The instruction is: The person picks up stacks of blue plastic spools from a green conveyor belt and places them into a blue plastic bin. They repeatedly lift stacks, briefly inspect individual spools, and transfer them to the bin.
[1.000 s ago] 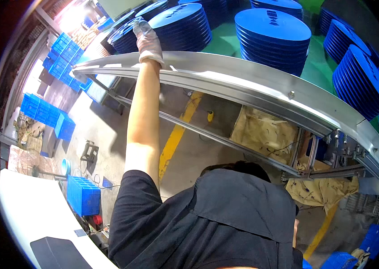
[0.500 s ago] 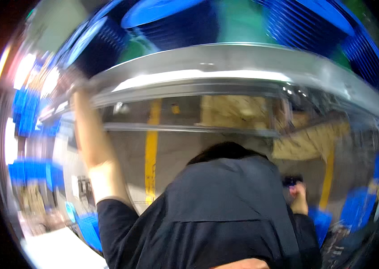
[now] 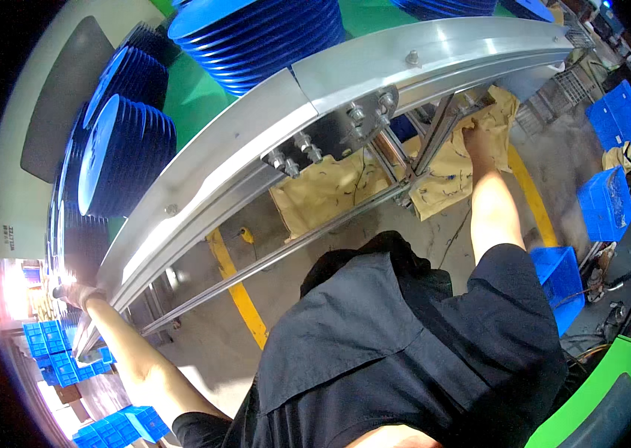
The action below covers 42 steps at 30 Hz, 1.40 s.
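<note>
Left hand: the left hand (image 3: 76,293) is way out at the lower left of the frame, gloved, fingers curled over the near end of the conveyor rail (image 3: 256,149); the glare there is strong, so how tight the hold is I cannot tell.
Right hand: the right hand (image 3: 477,138) reaches up in the upper right of the frame, under the rail, pressed into the tan paper sacks (image 3: 345,187); the fingers are sunk in the paper, so whether they pinch it or lie flat I cannot tell.
Conveyor rail: a curved aluminium beam sweeping from lower left to upper right, with a bolted black joint plate (image 3: 338,131) near its middle.
Sacks: crumpled, lying on the floor beneath the rail, behind the slanted metal struts (image 3: 435,127) of the frame.
Blue stacks: stacked blue round trays (image 3: 256,33) stand on the green belt at the top centre; more stacks (image 3: 125,160) lean on their sides at the upper left.
Floor: grey concrete with a yellow line (image 3: 241,295) running under the rail.
Crates: blue plastic crates (image 3: 605,205) sit at the right edge, smaller blue bins (image 3: 50,347) at the lower left.
Person: dark shirt (image 3: 405,351) fills the lower centre.
</note>
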Each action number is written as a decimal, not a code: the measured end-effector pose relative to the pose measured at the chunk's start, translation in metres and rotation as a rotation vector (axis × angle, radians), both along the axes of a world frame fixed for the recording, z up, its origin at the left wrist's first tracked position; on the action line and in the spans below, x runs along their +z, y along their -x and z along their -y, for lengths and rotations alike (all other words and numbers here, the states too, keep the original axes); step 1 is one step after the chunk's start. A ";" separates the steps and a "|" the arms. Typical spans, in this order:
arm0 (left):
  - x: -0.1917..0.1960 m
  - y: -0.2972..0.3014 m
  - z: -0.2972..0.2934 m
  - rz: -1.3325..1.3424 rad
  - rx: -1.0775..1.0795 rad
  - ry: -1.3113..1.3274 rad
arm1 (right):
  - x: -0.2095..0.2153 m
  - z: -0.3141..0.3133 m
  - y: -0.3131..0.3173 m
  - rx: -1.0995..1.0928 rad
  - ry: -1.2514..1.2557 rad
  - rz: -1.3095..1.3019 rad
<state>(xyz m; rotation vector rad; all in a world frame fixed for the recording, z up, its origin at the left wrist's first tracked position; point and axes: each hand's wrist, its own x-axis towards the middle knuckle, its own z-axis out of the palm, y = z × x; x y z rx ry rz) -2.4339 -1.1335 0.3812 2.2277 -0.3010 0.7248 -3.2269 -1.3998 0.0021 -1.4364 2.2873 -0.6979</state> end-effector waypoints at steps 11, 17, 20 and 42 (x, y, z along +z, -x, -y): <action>-0.031 -0.099 -0.014 -0.092 -0.041 0.021 | -0.175 -0.291 -0.093 1.053 -0.871 0.069; -0.063 -0.134 -0.009 0.462 0.115 -0.350 | -0.136 -0.298 -0.113 0.954 -1.059 0.044; -0.062 -0.256 -0.099 0.709 0.196 -0.281 | -0.129 -0.296 -0.129 0.994 -1.061 0.045; -0.014 0.173 0.014 0.889 -0.865 0.618 | 0.145 -0.134 -0.093 0.648 0.283 0.384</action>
